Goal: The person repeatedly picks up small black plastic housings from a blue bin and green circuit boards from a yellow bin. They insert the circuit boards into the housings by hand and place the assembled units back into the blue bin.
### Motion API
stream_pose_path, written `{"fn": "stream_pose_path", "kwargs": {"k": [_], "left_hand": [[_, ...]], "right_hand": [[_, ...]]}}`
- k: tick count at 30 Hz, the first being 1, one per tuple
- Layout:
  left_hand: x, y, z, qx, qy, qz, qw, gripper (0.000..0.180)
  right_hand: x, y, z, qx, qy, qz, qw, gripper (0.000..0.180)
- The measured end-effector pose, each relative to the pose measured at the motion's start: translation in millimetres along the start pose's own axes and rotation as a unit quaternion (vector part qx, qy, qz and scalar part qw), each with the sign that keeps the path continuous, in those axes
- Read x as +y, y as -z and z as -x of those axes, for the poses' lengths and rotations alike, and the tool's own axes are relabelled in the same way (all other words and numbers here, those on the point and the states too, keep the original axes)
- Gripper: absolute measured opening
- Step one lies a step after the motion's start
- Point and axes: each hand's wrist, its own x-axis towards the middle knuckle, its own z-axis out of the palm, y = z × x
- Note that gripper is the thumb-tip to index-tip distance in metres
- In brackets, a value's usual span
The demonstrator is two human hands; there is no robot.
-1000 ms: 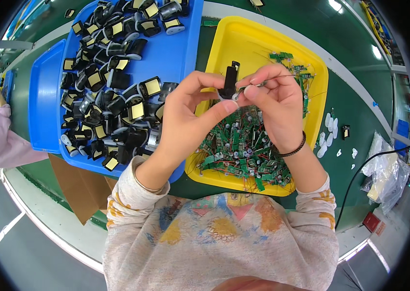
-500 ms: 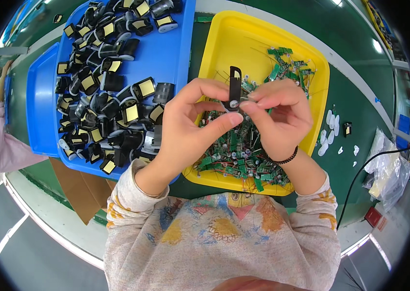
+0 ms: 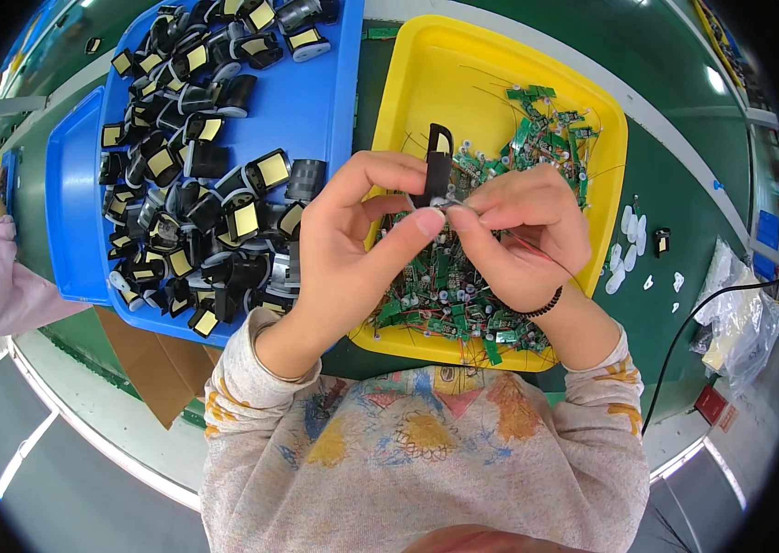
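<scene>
On the green worktop [image 3: 675, 175], a blue tray [image 3: 316, 101] of black parts [image 3: 196, 203] sits toward the left edge, touching a yellow tray [image 3: 463, 74] heaped with small green boards [image 3: 445, 295]. Above the yellow tray, the left hand [image 3: 352, 249] pinches a black clip [image 3: 438, 166] upright, while the right hand [image 3: 518, 240] has its fingertips closed on a thin wire [image 3: 537, 253] at the clip's foot.

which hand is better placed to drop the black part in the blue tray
Left, probably. The left hand pinches the black part and sits beside the blue tray; the right hand is over the yellow tray.
</scene>
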Motion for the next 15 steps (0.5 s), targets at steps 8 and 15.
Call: {"fn": "stream_pose_path", "kwargs": {"k": [8,15], "left_hand": [[1.2,-2.1,1.3,-0.024,0.006,0.019,1.000,0.017],[0.6,0.3,1.6,-0.055,-0.002,0.020,0.998,0.014]], "right_hand": [[0.9,-0.4,0.4,-0.045,-0.040,-0.026,0.998,0.016],[-0.7,-1.1,-2.2,-0.086,-0.124,-0.099,0.984,0.018]]}}
